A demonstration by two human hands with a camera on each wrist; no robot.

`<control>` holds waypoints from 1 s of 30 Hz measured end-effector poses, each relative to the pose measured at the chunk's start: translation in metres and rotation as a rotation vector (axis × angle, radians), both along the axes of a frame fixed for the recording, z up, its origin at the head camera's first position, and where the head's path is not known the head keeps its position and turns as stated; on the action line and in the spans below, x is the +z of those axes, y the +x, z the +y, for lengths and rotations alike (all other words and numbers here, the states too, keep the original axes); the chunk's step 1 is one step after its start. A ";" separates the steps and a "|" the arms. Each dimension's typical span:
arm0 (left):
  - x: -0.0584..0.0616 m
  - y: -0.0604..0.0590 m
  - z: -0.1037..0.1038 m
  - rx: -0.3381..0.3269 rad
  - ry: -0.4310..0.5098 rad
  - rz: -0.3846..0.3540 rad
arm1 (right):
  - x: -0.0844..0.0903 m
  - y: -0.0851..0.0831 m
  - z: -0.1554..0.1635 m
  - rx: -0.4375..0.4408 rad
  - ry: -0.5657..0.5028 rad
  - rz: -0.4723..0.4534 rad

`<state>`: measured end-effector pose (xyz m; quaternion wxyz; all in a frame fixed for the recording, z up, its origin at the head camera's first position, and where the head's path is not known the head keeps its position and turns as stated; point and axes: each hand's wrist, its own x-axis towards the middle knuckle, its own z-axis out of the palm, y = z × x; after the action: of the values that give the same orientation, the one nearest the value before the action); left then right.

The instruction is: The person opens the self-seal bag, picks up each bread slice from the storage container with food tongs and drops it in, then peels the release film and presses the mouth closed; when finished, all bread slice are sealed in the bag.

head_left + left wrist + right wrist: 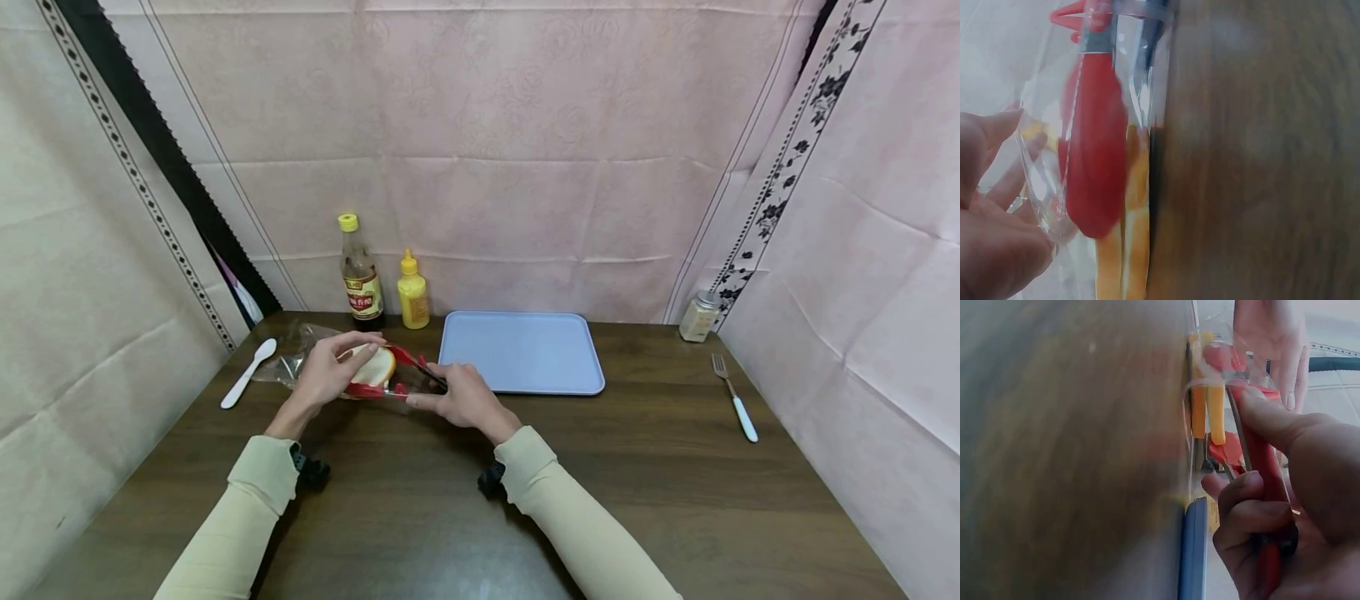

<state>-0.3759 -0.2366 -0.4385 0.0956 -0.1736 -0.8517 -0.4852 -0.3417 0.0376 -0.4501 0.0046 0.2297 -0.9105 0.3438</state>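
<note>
My right hand (pixel 467 398) grips a pair of red kitchen tongs (pixel 1261 453), fingers curled round the handle. One broad red tip (pixel 1094 150) shows through a clear plastic bag (pixel 279 368) in the left wrist view, overlapping sliced bread (pixel 1138 247) with an orange-brown crust. My left hand (pixel 326 372) holds the bag from its left side, thumb and fingers at the film. A pale bread slice (pixel 381 367) stands between the red tong arms in the head view, partly behind the left fingers.
A blue tray (pixel 521 354) lies right of the bag. Behind stand a dark sauce bottle (pixel 362 287) and a yellow squeeze bottle (pixel 413 296). A white spoon (pixel 251 372) lies left; a fork (pixel 735 400) and a shaker jar (pixel 699 318) are at the right.
</note>
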 end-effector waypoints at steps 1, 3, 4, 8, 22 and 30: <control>0.000 0.001 0.000 -0.002 -0.001 0.003 | 0.000 0.000 0.000 0.000 0.003 -0.001; 0.000 0.001 0.000 0.000 -0.002 -0.001 | -0.001 0.000 -0.001 0.007 -0.016 -0.015; 0.000 0.002 0.000 0.004 -0.002 -0.005 | -0.001 -0.001 -0.001 0.011 -0.034 -0.024; 0.003 0.004 0.002 0.032 -0.009 0.000 | -0.002 -0.002 -0.003 0.015 -0.102 -0.032; -0.004 0.002 0.008 -0.030 -0.109 -0.024 | -0.001 0.003 -0.003 0.025 -0.013 -0.020; -0.008 0.001 0.009 -0.031 -0.119 -0.035 | 0.002 0.008 0.013 0.027 -0.028 -0.042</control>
<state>-0.3745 -0.2281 -0.4462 0.0627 -0.1836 -0.8778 -0.4380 -0.3340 0.0504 -0.4482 -0.0160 0.2347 -0.9023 0.3612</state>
